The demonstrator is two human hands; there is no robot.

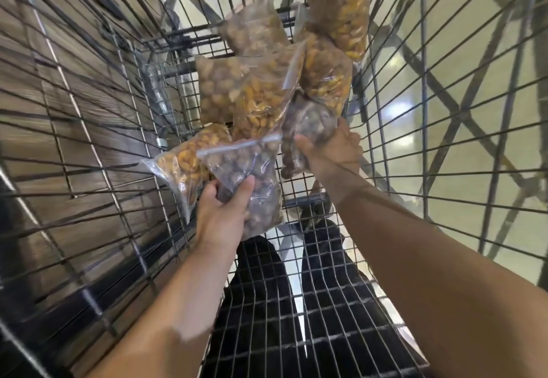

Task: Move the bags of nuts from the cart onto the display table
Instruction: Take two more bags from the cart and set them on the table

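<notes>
I look down into a wire cart that holds several clear zip bags of nuts. My left hand grips a bag of dark brown nuts at the near end of the pile. My right hand is closed on another bag of dark nuts just to the right. Behind them lie bags of orange-yellow nuts and a bag of pale round nuts. One orange bag lies at the left, beside my left hand. More bags lean against the far end.
The cart's wire walls rise close on the left and right. Its mesh floor is bare near me, with dark trouser legs showing through it. A wooden panel shows through the left wall and a shiny pale floor through the right.
</notes>
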